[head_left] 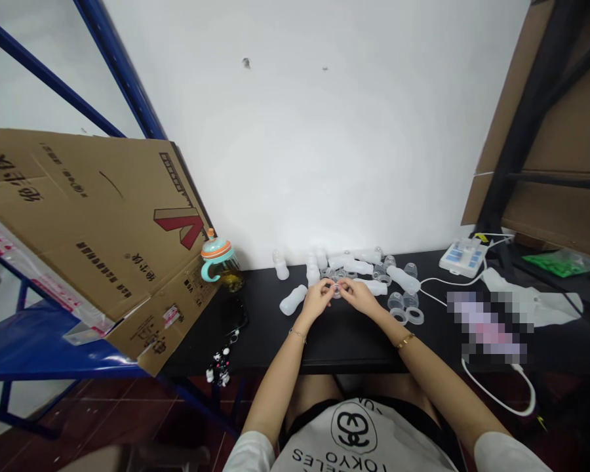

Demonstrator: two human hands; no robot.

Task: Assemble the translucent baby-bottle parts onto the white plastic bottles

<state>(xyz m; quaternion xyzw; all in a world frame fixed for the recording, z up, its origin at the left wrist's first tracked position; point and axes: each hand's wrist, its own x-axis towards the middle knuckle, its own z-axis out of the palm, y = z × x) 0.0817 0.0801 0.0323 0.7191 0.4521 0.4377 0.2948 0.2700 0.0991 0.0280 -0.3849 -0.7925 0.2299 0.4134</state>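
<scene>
My left hand (pixel 318 299) and my right hand (pixel 358 296) meet over the black table, fingertips pinched together on a small clear baby-bottle part (pixel 337 290). It looks like a collar ring, though the fingers cover most of it. To the left of my left hand a frosted white baby bottle (pixel 294 299) lies on its side. Behind my hands several more white bottles lie or stand among clear pieces, one of them a bottle (pixel 358 267) lying sideways. Right of my right hand are clear domed caps (pixel 396 301) and a loose collar ring (pixel 415 316).
A teal-lidded jug (pixel 223 262), a dark phone (pixel 233 313) with a beaded charm (pixel 220 367), and a large cardboard box (pixel 103 216) are on the left. A white power strip (pixel 463 257), cables, a blurred-out item and a green packet (pixel 553 263) lie right. A white wall stands behind.
</scene>
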